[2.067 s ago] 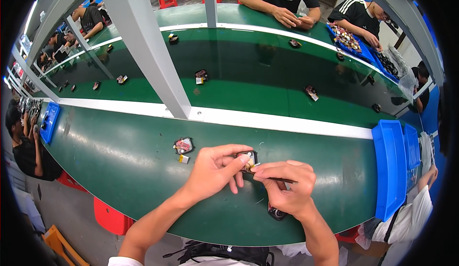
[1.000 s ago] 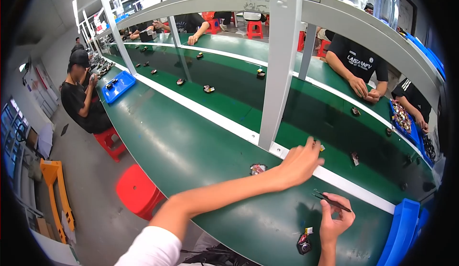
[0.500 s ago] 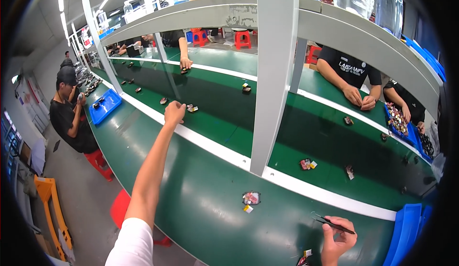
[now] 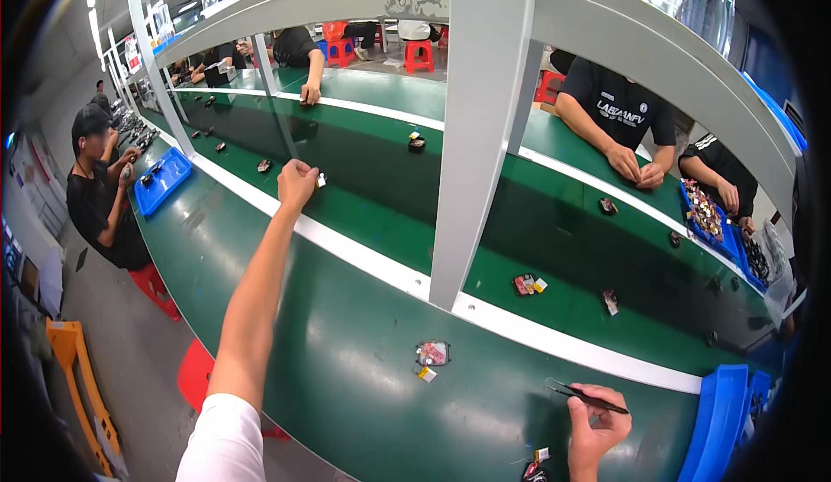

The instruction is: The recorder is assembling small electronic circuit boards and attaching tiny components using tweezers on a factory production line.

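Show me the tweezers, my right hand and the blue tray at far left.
Tweezers point(image 4: 600, 403), head view: on the black handle.
Right hand point(image 4: 603, 426), head view: middle of the hand.
Blue tray point(image 4: 167, 184), head view: on its inside bottom.

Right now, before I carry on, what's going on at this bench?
The person's left hand is stretched over the green strip beyond the white rail, with a small white piece showing beside its fingertips; whether it grips anything is unclear. The right hand holds black tweezers above the near worktop, touching no unit. An opened unit lies there with a yellow-and-silver piece beside it.
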Tool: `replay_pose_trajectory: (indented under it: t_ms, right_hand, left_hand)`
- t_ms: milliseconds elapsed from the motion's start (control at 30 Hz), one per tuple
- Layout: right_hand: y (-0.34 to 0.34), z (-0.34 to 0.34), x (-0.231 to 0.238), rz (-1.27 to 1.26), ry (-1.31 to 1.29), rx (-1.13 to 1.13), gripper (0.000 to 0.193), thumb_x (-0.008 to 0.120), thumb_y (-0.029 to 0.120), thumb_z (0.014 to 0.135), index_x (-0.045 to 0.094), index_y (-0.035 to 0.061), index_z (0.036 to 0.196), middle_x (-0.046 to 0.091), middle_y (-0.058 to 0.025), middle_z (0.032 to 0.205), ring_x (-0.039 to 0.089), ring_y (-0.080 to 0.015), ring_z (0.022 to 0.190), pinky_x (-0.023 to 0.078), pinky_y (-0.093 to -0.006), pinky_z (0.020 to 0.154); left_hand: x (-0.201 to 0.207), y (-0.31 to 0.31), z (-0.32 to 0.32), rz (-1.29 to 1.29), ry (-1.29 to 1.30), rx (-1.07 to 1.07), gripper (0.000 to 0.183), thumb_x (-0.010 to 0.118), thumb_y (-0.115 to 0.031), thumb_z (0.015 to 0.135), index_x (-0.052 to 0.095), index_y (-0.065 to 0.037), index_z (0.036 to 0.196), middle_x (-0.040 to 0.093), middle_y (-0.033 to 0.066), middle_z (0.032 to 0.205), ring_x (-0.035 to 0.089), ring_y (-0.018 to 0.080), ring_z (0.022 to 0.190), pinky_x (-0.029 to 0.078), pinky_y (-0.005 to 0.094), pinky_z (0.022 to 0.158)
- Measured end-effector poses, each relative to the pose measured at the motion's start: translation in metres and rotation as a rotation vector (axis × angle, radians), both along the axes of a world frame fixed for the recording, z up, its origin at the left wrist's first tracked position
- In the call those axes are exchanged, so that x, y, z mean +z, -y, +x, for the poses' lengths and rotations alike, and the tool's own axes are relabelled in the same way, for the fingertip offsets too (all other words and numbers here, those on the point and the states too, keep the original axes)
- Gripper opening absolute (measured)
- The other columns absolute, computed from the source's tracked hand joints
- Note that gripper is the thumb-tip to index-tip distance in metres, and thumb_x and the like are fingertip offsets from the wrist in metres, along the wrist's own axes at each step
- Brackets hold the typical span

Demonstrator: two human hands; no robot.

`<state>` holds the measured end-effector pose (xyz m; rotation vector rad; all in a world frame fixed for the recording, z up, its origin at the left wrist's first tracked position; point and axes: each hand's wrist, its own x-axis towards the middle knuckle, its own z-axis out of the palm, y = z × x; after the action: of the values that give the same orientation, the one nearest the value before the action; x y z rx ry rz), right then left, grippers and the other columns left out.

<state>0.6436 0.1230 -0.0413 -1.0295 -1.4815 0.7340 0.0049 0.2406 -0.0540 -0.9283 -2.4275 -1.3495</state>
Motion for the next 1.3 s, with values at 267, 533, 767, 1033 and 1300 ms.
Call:
replay_pose_trajectory:
  t_ms: [267, 533, 767, 1033, 1300]
  right_hand:
    - [0.002, 0.001, 0.009, -0.003, -0.009, 0.011, 0.020, 0.075, -0.007, 0.080, 0.066, -0.0042, 0.098, 0.072, -0.0163, 0.097, 0.064, -0.0098, 0.071, 0.045, -0.0175, 0.059]
    - [0.006, 0.005, 0.005, 0.078, 0.074, -0.061, 0.019, 0.074, -0.004, 0.082, 0.066, -0.0027, 0.099, 0.074, -0.0118, 0.095, 0.057, -0.0051, 0.064, 0.043, -0.0166, 0.058]
    - [0.003, 0.002, 0.002, 0.060, 0.071, -0.043, 0.016, 0.073, -0.002, 0.083, 0.064, -0.0011, 0.097, 0.073, -0.0109, 0.093, 0.053, -0.0035, 0.060, 0.038, -0.0154, 0.053]
    - [0.014, -0.010, 0.022, -0.015, 0.010, 0.044, 0.019, 0.079, -0.002, 0.084, 0.074, -0.0001, 0.103, 0.073, -0.0055, 0.089, 0.065, -0.0089, 0.073, 0.053, -0.0218, 0.068]
    - [0.016, -0.003, 0.027, -0.063, -0.016, 0.098, 0.017, 0.074, -0.004, 0.087, 0.073, -0.0021, 0.104, 0.073, -0.0083, 0.095, 0.067, -0.0118, 0.081, 0.054, -0.0233, 0.073]
  left_hand:
    - [0.034, 0.109, 0.192, -0.277, 0.499, -0.820, 0.012, 0.074, -0.012, 0.088, 0.066, -0.004, 0.089, 0.068, 0.0029, 0.076, 0.059, 0.0084, 0.059, 0.046, 0.0238, 0.051]
    - [0.038, 0.153, 0.280, -0.538, -0.084, -1.186, 0.027, 0.076, -0.033, 0.088, 0.067, -0.009, 0.095, 0.058, 0.0087, 0.092, 0.062, 0.0270, 0.085, 0.050, 0.0393, 0.075]
    - [0.043, 0.052, 0.218, -0.241, -0.137, -0.744, 0.019, 0.065, -0.024, 0.092, 0.070, -0.005, 0.090, 0.068, 0.0139, 0.094, 0.065, 0.0352, 0.090, 0.051, 0.0450, 0.078]
    - [0.015, -0.064, 0.203, -0.380, 0.080, -0.671, 0.021, 0.077, -0.029, 0.078, 0.080, -0.016, 0.095, 0.076, 0.0061, 0.100, 0.072, 0.0257, 0.095, 0.056, 0.0361, 0.086]
    - [0.034, -0.059, 0.212, -0.586, 0.217, -0.621, 0.029, 0.077, -0.024, 0.074, 0.075, -0.008, 0.098, 0.077, 0.0099, 0.089, 0.076, 0.0239, 0.079, 0.061, 0.0359, 0.077]
